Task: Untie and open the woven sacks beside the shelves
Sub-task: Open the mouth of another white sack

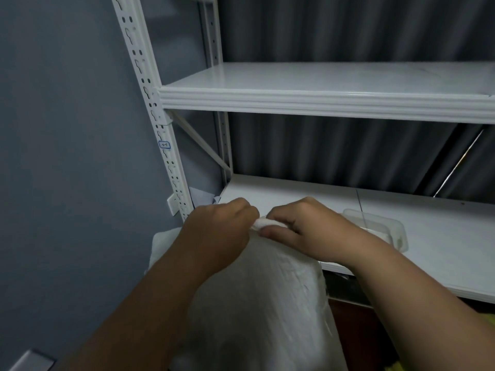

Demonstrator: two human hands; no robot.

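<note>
Though cut off at the bottom edge, stands upright beside the white shelving (294, 100), nearest the camera: a white woven sack (267, 303), crinkled, faintly translucent, contents impossible to make out. Bunched into a tight twisted neck (265, 223) at the top, still closed. Left hand (219, 231) clenched around that neck from the left, fingertips hidden behind the knuckles. Right hand (308, 231) pinching the same neck from the right, thumb below, fingers curled over. Partly hidden behind the right wrist, on the lower shelf board (428, 236): a pale, blurred plastic tray (385, 226). Farther back, a dark pleated curtain (348, 28).
</note>
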